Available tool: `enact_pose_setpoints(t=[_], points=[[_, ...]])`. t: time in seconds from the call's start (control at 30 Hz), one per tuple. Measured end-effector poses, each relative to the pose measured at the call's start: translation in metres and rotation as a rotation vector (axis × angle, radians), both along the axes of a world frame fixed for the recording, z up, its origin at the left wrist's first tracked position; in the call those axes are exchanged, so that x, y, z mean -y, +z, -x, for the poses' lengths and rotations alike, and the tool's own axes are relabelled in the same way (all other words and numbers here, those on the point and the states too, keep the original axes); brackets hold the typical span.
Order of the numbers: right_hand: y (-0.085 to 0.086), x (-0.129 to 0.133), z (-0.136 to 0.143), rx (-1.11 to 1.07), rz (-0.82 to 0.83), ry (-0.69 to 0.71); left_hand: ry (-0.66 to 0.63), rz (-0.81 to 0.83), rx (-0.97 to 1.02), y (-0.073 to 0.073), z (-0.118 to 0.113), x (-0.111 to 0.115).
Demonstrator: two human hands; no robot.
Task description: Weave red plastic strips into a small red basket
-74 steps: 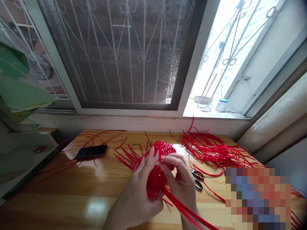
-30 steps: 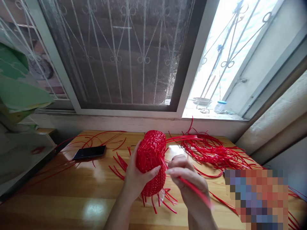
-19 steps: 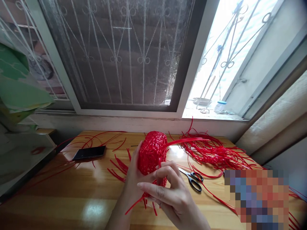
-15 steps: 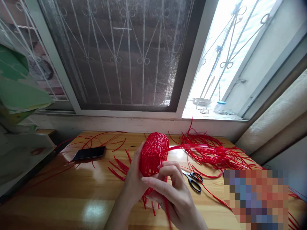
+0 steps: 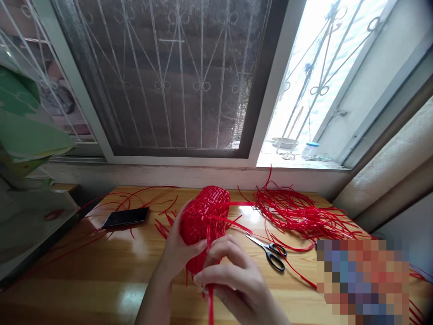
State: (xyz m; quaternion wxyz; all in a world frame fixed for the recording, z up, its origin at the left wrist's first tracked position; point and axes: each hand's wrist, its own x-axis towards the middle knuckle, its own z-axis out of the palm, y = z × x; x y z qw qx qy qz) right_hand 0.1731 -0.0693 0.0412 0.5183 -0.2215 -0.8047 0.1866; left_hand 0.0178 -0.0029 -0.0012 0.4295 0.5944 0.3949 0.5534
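A red woven piece (image 5: 206, 212), made of glossy plastic strips, is held over the table in front of me. My left hand (image 5: 184, 250) wraps its left side, with the thumb across the near face. My right hand (image 5: 233, 273) is closed at its lower right, pinching a red plastic strip (image 5: 211, 304) that runs up to the weave and hangs down below the fingers. Loose strip ends stick out from the piece on both sides. Its underside is partly hidden by my hands.
Scissors with black handles (image 5: 270, 255) lie right of my right hand. Behind them is a tangled heap of red strips (image 5: 297, 214). A black phone (image 5: 126, 217) rests on the wooden table (image 5: 101, 275) at left, among stray strips. A barred window (image 5: 179, 90) stands behind.
Both hands and the woven piece have shifted left, and the piece has turned. My right hand now pinches the strip lower against the near face. The scissors show more fully.
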Motion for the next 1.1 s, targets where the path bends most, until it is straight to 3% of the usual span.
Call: enact_pose_setpoints(t=[0.13,0.2,0.27,0.4,0.6,0.67,0.77,0.83,1.0,1.1], points=[[-0.009,-0.012,-0.017,-0.485,0.129,-0.082,-0.071,-0.017,0.08,-0.005,-0.006,0.0],[-0.01,-0.018,-0.024,-0.744,0.17,-0.172,-0.207,-0.034,0.029,-0.007,-0.005,0.001],[-0.01,-0.023,-0.028,-0.863,0.2,-0.224,-0.346,-0.055,-0.1,-0.006,-0.003,0.003],[-0.012,-0.026,-0.031,-0.754,0.175,-0.329,-0.46,-0.159,-0.371,0.002,0.004,0.008],[-0.017,-0.027,-0.027,-0.455,0.124,-0.482,-0.523,-0.201,-0.562,0.012,0.006,0.012],[-0.018,-0.03,-0.024,-0.428,0.146,-0.555,-0.49,-0.131,-0.589,0.015,0.003,0.016],[-0.02,-0.033,-0.018,-0.384,0.151,-0.603,-0.297,-0.049,-0.587,0.022,-0.005,0.028],[-0.022,-0.035,-0.015,-0.346,0.124,-0.606,-0.167,-0.09,-0.559,0.026,-0.013,0.037],[-0.028,-0.038,-0.016,-0.294,0.056,-0.582,-0.026,-0.348,-0.36,0.029,-0.031,0.052],[-0.029,-0.041,-0.019,-0.257,0.047,-0.501,0.067,-0.326,-0.2,0.029,-0.034,0.052]])
